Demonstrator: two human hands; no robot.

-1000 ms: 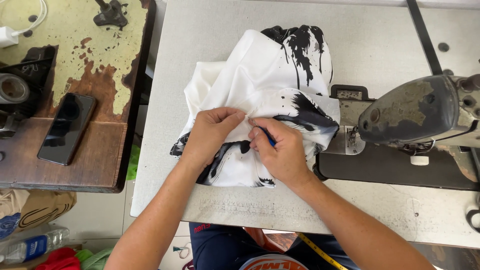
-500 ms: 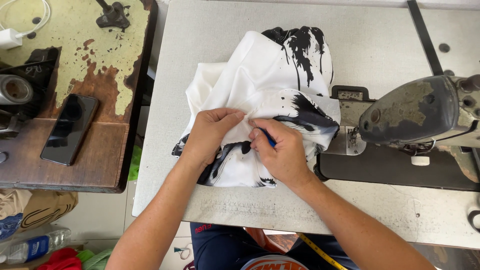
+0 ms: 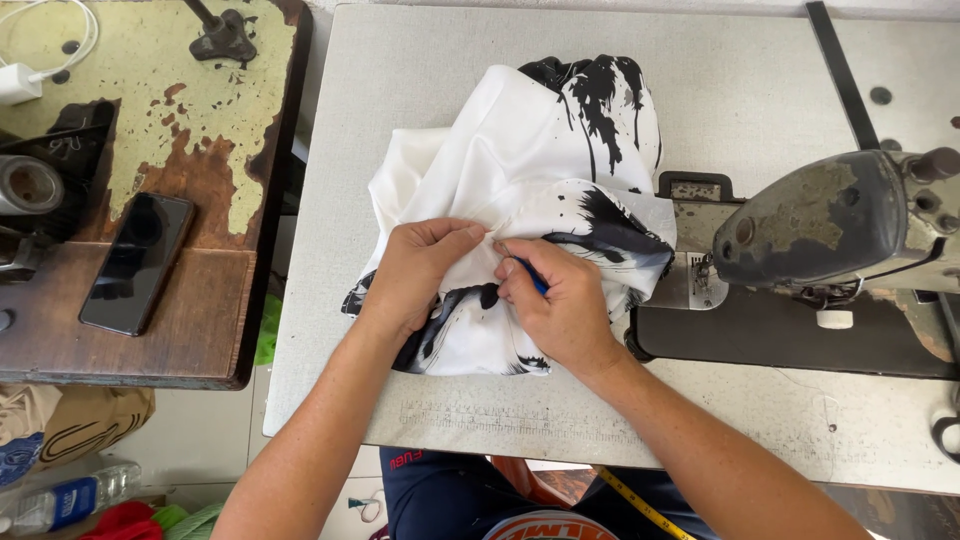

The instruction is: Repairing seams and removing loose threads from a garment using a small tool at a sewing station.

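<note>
White cloth with black splashes (image 3: pixel 520 170) lay bunched on the grey surface (image 3: pixel 400 80), at nine o'clock of the sewing machine (image 3: pixel 840 220). Our left hand (image 3: pixel 420 265) pinched a fold; our right hand (image 3: pixel 560 305) gripped a small blue tool (image 3: pixel 532 277) against it. We judged seam-picking underway, needing careful, steady strokes next.

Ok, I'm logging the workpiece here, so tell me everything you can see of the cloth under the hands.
The cloth is a white fabric with black brush-like splashes, smooth and thin-looking. It lies bunched and folded on the grey table, its right edge against the sewing machine. The left hand pinches a fold near the middle; the right hand meets it there, holding a small blue tool against the fabric.
</note>
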